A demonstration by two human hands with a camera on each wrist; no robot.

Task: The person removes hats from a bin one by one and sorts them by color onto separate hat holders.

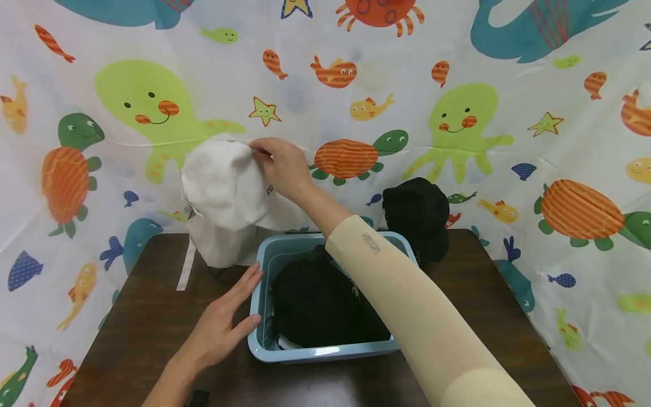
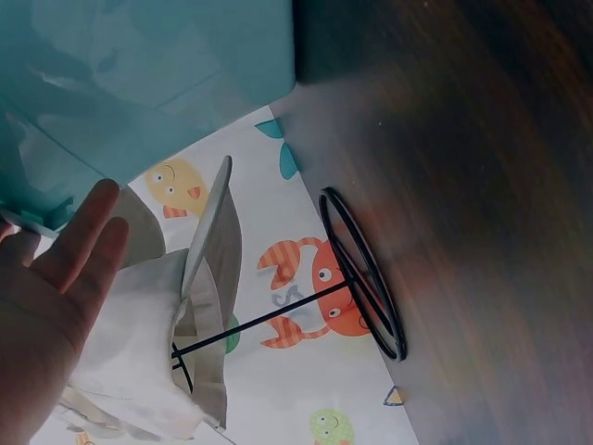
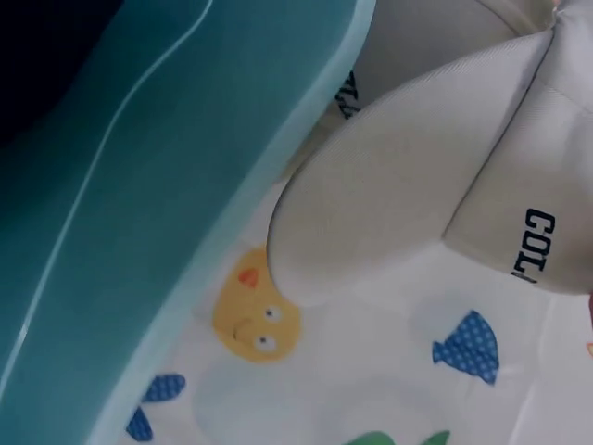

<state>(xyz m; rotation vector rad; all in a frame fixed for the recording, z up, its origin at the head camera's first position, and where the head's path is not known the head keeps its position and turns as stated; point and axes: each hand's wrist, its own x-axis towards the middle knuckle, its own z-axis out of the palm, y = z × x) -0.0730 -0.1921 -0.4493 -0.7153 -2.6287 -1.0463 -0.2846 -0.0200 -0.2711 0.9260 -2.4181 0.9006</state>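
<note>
My right hand point(image 1: 285, 167) pinches the edge of a white baseball cap point(image 1: 218, 183), up over the back left of the table. Dark lettering and the curved brim point(image 3: 371, 195) of this cap show in the right wrist view. Directly beneath it, a second white cap point(image 1: 218, 246) sits on a thin black wire stand point(image 2: 278, 315). My left hand point(image 1: 224, 322) has its fingers extended, the fingertips at the left side of a blue plastic basin point(image 1: 255, 299). Inside the basin lie black caps point(image 1: 315, 305), one with pale lettering partly hidden by my right sleeve.
A black cap point(image 1: 419, 217) stands at the back right, behind the basin. The dark wooden table point(image 1: 152, 316) backs onto a white curtain point(image 1: 305, 124) printed with sea animals. A white strap point(image 1: 186, 268) hangs down below the white caps.
</note>
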